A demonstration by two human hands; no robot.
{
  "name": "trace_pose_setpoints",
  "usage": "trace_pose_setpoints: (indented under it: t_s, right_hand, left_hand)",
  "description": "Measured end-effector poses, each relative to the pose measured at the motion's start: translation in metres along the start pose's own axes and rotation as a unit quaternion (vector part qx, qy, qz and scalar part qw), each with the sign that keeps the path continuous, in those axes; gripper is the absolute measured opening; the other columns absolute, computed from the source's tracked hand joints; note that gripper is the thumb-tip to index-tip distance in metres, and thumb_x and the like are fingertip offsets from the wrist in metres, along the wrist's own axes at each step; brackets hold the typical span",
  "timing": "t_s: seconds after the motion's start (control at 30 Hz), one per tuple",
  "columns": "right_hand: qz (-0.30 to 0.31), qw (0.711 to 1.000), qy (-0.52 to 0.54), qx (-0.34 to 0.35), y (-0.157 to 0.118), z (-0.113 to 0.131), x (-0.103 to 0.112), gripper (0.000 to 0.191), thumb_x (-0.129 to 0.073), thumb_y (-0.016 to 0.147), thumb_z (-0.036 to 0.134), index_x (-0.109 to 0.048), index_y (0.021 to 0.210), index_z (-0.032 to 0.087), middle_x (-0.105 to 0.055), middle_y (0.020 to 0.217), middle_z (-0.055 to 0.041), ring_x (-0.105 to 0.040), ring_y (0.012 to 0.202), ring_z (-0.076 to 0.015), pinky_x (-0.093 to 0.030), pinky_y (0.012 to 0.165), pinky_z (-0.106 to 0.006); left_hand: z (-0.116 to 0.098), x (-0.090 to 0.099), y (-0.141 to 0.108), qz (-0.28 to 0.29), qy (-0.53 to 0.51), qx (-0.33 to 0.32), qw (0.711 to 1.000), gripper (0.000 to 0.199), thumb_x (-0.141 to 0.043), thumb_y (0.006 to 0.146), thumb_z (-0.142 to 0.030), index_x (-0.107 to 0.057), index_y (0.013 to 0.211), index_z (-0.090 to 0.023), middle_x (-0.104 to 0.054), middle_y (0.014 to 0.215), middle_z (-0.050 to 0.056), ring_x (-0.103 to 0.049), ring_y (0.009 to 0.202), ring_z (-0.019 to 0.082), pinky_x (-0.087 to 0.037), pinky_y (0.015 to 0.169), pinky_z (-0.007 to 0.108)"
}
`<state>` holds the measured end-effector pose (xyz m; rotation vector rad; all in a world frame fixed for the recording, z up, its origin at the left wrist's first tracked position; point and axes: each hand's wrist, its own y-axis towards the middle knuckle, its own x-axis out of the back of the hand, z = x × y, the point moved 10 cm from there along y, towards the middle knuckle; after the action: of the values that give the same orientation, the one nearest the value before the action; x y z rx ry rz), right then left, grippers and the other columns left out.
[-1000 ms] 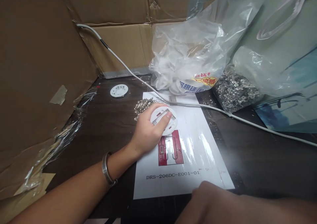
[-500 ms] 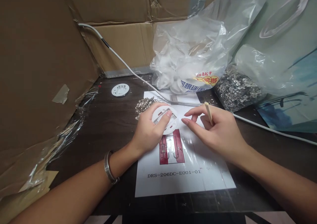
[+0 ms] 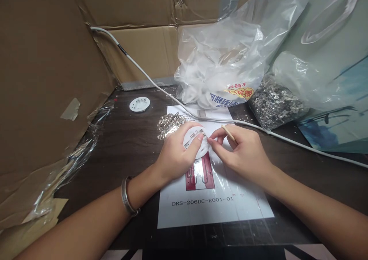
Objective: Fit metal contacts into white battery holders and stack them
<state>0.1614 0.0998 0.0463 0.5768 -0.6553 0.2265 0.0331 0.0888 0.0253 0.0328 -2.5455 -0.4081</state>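
My left hand (image 3: 177, 152) grips a round white plastic disc (image 3: 198, 150), thumb pressed on its face. Small metal strips sit in the disc's slots near the thumb tip. My right hand (image 3: 240, 147) is closed around a short flat wooden stick (image 3: 229, 132), which pokes up between its fingers. Its thumb and index fingertip meet at the disc's right edge, beside a metal strip; whether they pinch that strip I cannot tell. Behind my left hand lies a heap of small shiny metal pieces (image 3: 169, 125).
A printed sheet (image 3: 212, 214) lies under my hands. Another white disc (image 3: 139, 104) rests at back left. A clear bag of white parts (image 3: 201, 79) and a bag of metal pieces (image 3: 278, 102) stand behind. A white cable (image 3: 149, 79) crosses the table; cardboard walls (image 3: 138, 53) surround it.
The disc and my left hand have shifted slightly right. My right fingertips have moved left to the disc's edge, and the wooden stick now leans further over to the left.
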Motion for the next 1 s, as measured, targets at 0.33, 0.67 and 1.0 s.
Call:
trace_pose_setpoints:
  t_s: [0.33,0.67,1.0]
  right_hand:
    - [0.010,0.999,0.019,-0.050,0.001,-0.007,0.000,0.011,-0.062,0.075,0.019,-0.063,0.064,0.016,-0.055,0.054,0.0035,-0.038,0.045,-0.0072,-0.029,0.048,-0.023]
    - [-0.010,0.997,0.044,-0.057,-0.002,-0.009,0.003,0.013,-0.063,0.076,0.023,-0.065,0.066,0.016,-0.047,0.049,0.0051,-0.030,0.043,-0.0062,-0.027,0.047,-0.023]
    - [-0.003,0.999,0.029,-0.039,-0.001,-0.009,0.001,0.010,-0.063,0.077,0.019,-0.066,0.068,0.017,-0.053,0.055,0.0043,-0.035,0.046,-0.0064,-0.029,0.050,-0.023]
  left_hand:
    - [0.003,0.000,-0.002,-0.005,0.010,0.026,1.000,0.016,-0.053,0.089,-0.029,-0.062,0.099,-0.020,-0.070,0.090,0.003,-0.065,0.078,0.017,-0.050,0.071,0.031]
    - [0.007,0.000,0.001,-0.006,-0.037,0.032,0.999,0.014,-0.054,0.088,-0.029,-0.061,0.096,-0.019,-0.068,0.088,0.001,-0.063,0.078,0.016,-0.049,0.072,0.028]
    - [0.007,-0.001,0.000,0.002,-0.083,0.031,0.996,0.014,-0.057,0.087,-0.028,-0.060,0.096,-0.018,-0.066,0.087,0.001,-0.062,0.078,0.015,-0.049,0.070,0.027]
